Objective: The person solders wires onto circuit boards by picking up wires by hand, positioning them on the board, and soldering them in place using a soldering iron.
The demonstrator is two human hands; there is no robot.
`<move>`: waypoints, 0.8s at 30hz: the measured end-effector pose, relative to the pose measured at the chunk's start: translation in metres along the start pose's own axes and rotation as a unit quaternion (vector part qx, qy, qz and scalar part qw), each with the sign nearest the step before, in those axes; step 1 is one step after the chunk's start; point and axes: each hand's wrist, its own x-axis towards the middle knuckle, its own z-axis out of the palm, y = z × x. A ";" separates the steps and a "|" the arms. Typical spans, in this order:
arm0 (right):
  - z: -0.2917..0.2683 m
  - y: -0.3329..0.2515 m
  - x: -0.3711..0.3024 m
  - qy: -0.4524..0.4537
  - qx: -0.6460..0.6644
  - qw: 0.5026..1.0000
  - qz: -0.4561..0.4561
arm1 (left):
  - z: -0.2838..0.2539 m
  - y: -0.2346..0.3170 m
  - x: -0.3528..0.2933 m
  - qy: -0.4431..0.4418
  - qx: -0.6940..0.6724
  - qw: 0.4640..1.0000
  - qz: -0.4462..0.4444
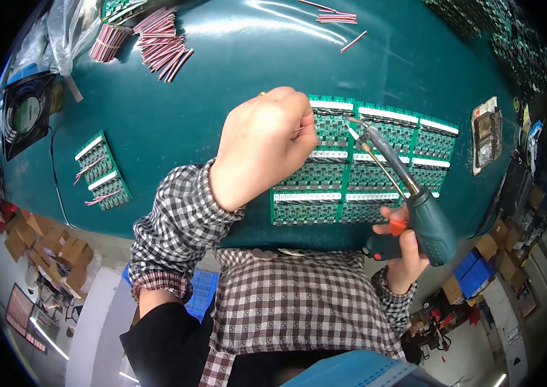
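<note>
My left hand is closed at the left edge of the green circuit boards, its fingers pinched together. A thin wire shows a little between the fingertips; the rest of it is hidden. In my right hand is a green soldering gun with an orange trigger, my fingers wrapped around its handle. Its long metal tip and a thin feed tube reach up-left over the top row of boards, close to my left fingers. White connector strips run along the boards, which lie in several joined blocks.
Bundled red-and-white wires lie at the far left, a few loose ones at the far middle. A smaller board with wires attached sits left. A black fan stands at the left edge; a worn tip-cleaning tray is at right.
</note>
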 end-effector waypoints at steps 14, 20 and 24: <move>0.001 -0.004 0.000 -0.032 0.023 0.998 0.040 | -0.003 -0.004 0.006 -0.018 -0.012 1.000 0.020; 0.002 -0.003 -0.003 -0.048 0.014 0.998 0.046 | -0.003 -0.005 0.006 -0.016 -0.004 1.000 0.019; 0.003 -0.002 -0.002 -0.050 0.010 0.997 0.051 | -0.002 -0.007 0.006 -0.013 -0.003 1.000 0.019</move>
